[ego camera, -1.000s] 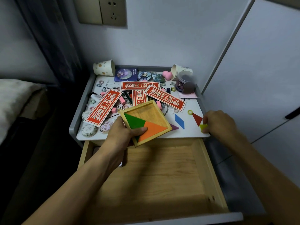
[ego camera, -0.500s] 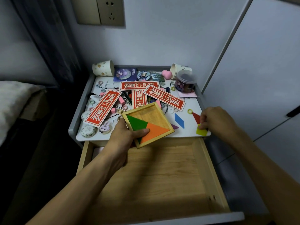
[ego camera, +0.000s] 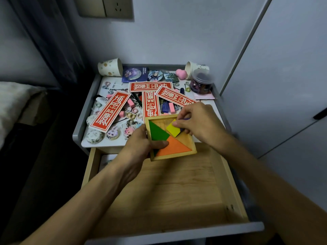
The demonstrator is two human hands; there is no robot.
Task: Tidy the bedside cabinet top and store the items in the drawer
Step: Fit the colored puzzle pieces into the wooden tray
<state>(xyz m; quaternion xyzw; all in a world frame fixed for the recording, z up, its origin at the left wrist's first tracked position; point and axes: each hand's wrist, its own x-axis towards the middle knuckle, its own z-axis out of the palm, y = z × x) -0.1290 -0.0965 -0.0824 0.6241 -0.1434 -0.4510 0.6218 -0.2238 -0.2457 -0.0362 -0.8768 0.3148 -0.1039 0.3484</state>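
Observation:
My left hand [ego camera: 139, 147] grips a wooden tangram tray [ego camera: 192, 149] by its left edge, thumb over the green triangle [ego camera: 157, 131]; an orange triangle [ego camera: 174, 147] lies beside it in the tray. The tray hovers over the cabinet's front edge and the open wooden drawer [ego camera: 169, 191]. My right hand [ego camera: 200, 121] pinches a yellow square piece [ego camera: 173, 129] and holds it inside the tray; a purple piece shows under its fingers. The cabinet top [ego camera: 92, 144] is littered with red paper strips [ego camera: 110, 111], pink blocks, badges and keychains.
Two paper cups [ego camera: 110, 67] lie on their sides at the back corners, and a lidded clear jar [ego camera: 201, 82] stands at the back right. A white wardrobe door [ego camera: 283, 76] rises on the right, a bed and dark curtain on the left. The drawer holds bare wood.
My right hand lifted the yellow piece from the cabinet's right front corner and carried it left into the tray. My left hand kept holding the tray, which shifted slightly toward me.

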